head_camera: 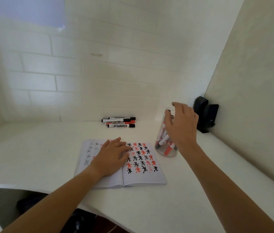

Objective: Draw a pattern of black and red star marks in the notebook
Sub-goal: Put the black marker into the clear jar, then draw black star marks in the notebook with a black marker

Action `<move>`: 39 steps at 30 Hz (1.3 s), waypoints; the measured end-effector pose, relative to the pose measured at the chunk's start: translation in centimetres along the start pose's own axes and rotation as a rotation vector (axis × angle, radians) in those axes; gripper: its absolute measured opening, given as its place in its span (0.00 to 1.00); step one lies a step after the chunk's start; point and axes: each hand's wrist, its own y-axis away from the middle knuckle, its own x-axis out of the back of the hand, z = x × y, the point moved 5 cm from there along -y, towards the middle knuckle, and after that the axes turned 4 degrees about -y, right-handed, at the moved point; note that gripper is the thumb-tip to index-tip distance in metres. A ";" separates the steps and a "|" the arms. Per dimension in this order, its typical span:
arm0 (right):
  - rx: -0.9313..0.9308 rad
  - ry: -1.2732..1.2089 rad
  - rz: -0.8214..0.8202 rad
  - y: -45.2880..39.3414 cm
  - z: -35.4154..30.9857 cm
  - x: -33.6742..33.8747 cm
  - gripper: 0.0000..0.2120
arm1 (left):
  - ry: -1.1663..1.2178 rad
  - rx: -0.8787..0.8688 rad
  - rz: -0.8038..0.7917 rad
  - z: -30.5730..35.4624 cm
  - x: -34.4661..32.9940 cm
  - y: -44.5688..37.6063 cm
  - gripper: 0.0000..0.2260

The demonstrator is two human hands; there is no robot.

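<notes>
- We rest our left hand (112,157) flat on the open notebook (121,163), fingers straight and spread across the centre fold, pinning the pages to the white counter (32,157)
- The right page already carries a grid of black and red star marks (141,157); the left page shows only faint marks, apparently bleeding through
- Our right hand (181,125) hovers at the mouth of the clear jar (166,140), fingers loosely curved and apart, gripping nothing that we can see
- The jar stands upright just beside the notebook's right edge, and holds several markers (164,142) with red and black caps, leaning inside it
- The relation that matters: the markers lie directly below and slightly left of our right grip, their long axes running steeply upward toward the jar's opening, so we judge a reach from above fits best
- The right hand is far nearer the jar than the left, which is busy holding the book
- A second group of four markers (118,122) lies flat at the back of the counter by the tiled wall, long axes running left to right, well apart from both hands
- A dark object (206,118) sits in the far right corner
</notes>
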 end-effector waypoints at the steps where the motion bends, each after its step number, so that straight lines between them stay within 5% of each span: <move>1: 0.077 -0.054 0.098 0.3 -1.0 0.3 0.15 | 0.016 0.006 0.009 0.0 0.0 -0.1 0.18; 3: 0.246 -0.176 0.160 0.8 -3.5 -0.1 0.10 | 0.043 0.016 0.029 -0.1 0.1 -0.3 0.17; 5: 0.307 -0.285 0.014 1.3 -5.9 -2.4 0.08 | 0.043 0.015 0.041 -0.2 0.1 -0.4 0.17; 10: 0.103 -0.333 -0.514 2.3 -7.2 -13.0 0.14 | 0.039 -0.001 0.048 0.0 0.2 -0.4 0.17; 16: -0.068 -0.218 -0.733 1.6 -4.4 -19.9 0.22 | 0.044 -0.014 0.052 0.0 0.1 -0.4 0.18; 32: 0.006 -0.032 -0.561 2.5 -4.4 -18.8 0.10 | 0.025 -0.017 0.054 -0.2 0.1 -0.4 0.17; 35: -0.131 -0.246 -0.469 3.3 -3.2 -15.8 0.07 | 0.016 -0.016 0.050 -0.2 0.2 -0.5 0.17; 39: -0.409 -0.848 -0.493 5.4 -2.6 -10.9 0.06 | 0.006 -0.034 0.069 0.1 0.5 -0.4 0.17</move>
